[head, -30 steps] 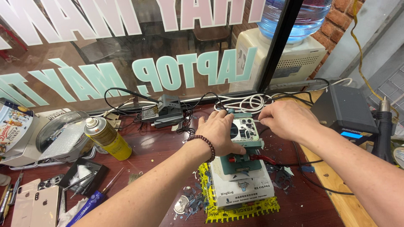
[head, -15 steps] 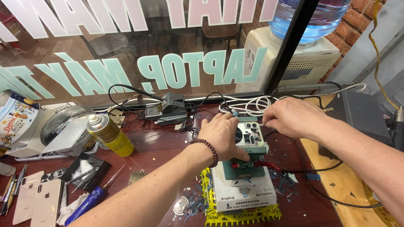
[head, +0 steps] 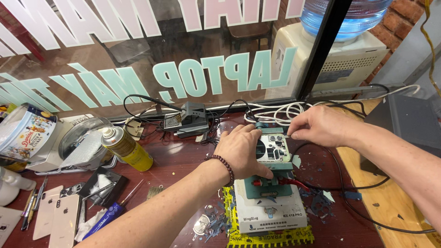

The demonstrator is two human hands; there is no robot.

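Centre frame: I am pressing my left hand point(head: 242, 149) flat on the phone frame point(head: 274, 149), right hand point(head: 321, 126) pinching its top edge; yellow spray can point(head: 126, 148) lying left of them.

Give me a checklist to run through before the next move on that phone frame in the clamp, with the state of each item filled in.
1. Phone frame seated in the green clamp fixture: ok, it lies in the fixture.
2. Left hand steadying the work: ok, palm down on the frame's left side, thumb on the fixture.
3. Right hand grip: cannot tell, fingertips pinch at the frame's upper right edge; whether a tool or part is held is too small to see.
4. Cables away from the frame: not ok, white and black cables lie just behind it.
5. Surface around the fixture: not ok, shards lie scattered beside the yellow mat.
6. Spray can: ok, apart to the left.
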